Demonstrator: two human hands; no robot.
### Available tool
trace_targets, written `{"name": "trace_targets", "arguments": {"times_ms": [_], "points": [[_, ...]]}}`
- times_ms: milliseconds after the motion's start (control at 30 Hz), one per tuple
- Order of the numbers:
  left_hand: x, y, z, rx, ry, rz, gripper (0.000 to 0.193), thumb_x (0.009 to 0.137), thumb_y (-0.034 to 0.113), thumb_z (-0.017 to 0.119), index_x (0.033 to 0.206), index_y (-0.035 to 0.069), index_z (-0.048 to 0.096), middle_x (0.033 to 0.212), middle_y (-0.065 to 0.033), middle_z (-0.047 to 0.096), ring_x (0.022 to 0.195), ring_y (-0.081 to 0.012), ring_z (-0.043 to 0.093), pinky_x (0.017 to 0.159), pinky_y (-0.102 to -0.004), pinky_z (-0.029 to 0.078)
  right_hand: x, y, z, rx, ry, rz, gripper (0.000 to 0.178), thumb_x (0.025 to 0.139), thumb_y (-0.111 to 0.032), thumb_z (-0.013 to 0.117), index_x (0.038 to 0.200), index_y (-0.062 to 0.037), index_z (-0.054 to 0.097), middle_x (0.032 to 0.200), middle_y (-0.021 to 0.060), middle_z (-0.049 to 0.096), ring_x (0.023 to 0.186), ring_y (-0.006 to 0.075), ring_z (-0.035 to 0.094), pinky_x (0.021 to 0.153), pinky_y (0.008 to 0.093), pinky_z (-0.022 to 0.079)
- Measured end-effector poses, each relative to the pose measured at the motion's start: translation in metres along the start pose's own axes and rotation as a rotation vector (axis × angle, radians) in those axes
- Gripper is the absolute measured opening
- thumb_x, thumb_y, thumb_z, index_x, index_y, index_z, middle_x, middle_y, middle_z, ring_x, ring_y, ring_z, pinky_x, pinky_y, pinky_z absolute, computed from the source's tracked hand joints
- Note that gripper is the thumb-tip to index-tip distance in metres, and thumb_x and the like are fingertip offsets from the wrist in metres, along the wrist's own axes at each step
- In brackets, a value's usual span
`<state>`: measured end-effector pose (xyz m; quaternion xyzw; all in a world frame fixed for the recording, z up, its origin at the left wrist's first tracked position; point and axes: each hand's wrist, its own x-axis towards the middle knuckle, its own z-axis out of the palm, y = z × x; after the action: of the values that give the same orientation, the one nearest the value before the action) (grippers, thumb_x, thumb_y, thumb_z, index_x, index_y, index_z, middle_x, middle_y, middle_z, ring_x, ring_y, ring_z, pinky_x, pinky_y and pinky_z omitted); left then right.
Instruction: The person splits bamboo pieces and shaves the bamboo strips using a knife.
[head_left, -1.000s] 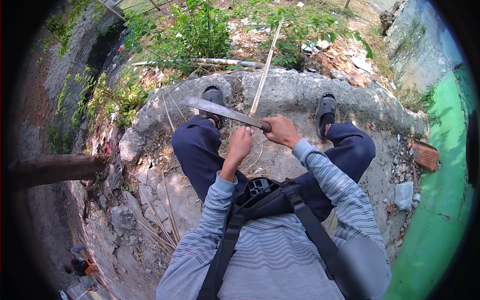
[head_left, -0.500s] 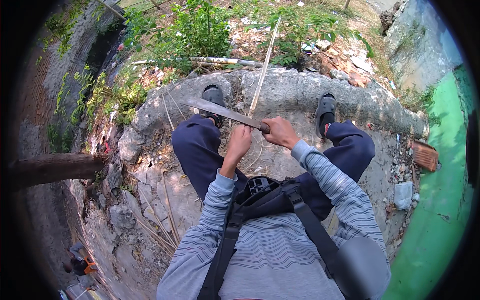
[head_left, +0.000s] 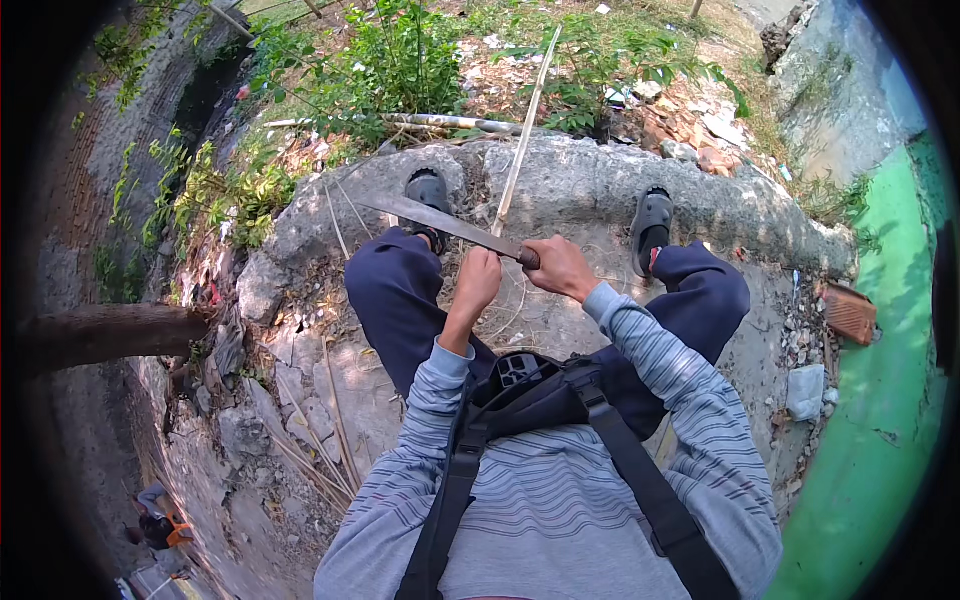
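Note:
My right hand is wrapped round the handle of a machete. Its long, dark metal blade points to the left and slants a little away from me. My left hand is closed just on my side of the blade, gripping the near end of a long, pale bamboo strip. From there the strip runs away from me, passing the blade where the two cross, over the stone edge and up among the plants. The end inside my left fingers is hidden.
Between my spread feet in dark clogs lies rough concrete, bounded by a low stone kerb. Several thin strips lie at left, near a trunk. A brick-coloured block sits by the green surface; another person is far lower left.
Both hands keep their grips, with the machete and the bamboo strip in nearly the same place. Only a very slight shift of the hands shows.

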<state>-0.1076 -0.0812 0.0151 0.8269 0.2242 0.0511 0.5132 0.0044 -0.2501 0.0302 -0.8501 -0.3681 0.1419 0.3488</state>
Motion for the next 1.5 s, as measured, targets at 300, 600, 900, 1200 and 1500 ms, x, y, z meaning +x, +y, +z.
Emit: {"name": "trace_targets", "arguments": {"times_ms": [300,600,900,1200,1500], "points": [[0.006,0.006,0.008,-0.022,-0.02,0.044,0.033,0.11,0.023,0.043,0.095,0.0,0.061,0.079,-0.0186,0.062,0.073,-0.0332,0.062,0.071,-0.046,0.048,0.003,0.0,-0.014,-0.031,0.052,-0.012,0.017,0.081,-0.019,0.067,0.091,-0.0064,0.071,0.079,0.0202,0.069,0.075,0.0446,0.067,0.068,0.0517,0.053],[-0.004,0.016,0.007,-0.418,-0.153,-0.135,0.031,0.113,0.027,0.042,0.098,0.004,0.058,0.06,0.0027,0.043,0.044,-0.0091,0.041,0.042,-0.0312,0.032,0.006,0.01,-0.013,0.024,-0.018,0.037,0.02,0.08,-0.021,0.069,0.096,-0.0092,0.073,0.082,0.0214,0.071,0.079,0.0457,0.068,0.072,0.0521,0.055],[-0.007,0.014,0.008,-0.429,-0.158,-0.185,0.03,0.112,0.026,0.042,0.097,0.005,0.056,0.061,0.0029,0.044,0.047,-0.0093,0.042,0.044,-0.0315,0.033,0.004,0.008,-0.005,0.004,-0.005,0.05,0.02,0.079,-0.021,0.067,0.095,-0.0112,0.074,0.081,0.0209,0.072,0.077,0.0448,0.068,0.071,0.0521,0.055],[-0.008,-0.003,0.012,-0.303,-0.101,-0.189,0.031,0.11,0.024,0.043,0.096,0.003,0.06,0.063,-0.0033,0.052,0.051,-0.0133,0.05,0.05,-0.0355,0.038,0.001,0.008,0.01,0.062,-0.017,0.014,0.018,0.08,-0.023,0.068,0.089,-0.0078,0.071,0.079,0.0217,0.07,0.077,0.046,0.068,0.069,0.0528,0.053],[-0.007,-0.003,0.006,-0.203,-0.113,-0.176,0.032,0.11,0.024,0.044,0.098,0.001,0.062,0.069,-0.0116,0.057,0.06,-0.0235,0.057,0.06,-0.0415,0.044,-0.001,0.004,0.015,0.146,0.014,0.052,0.017,0.079,-0.018,0.068,0.087,-0.0037,0.07,0.079,0.0239,0.068,0.077,0.0457,0.067,0.069,0.0513,0.052]]}}
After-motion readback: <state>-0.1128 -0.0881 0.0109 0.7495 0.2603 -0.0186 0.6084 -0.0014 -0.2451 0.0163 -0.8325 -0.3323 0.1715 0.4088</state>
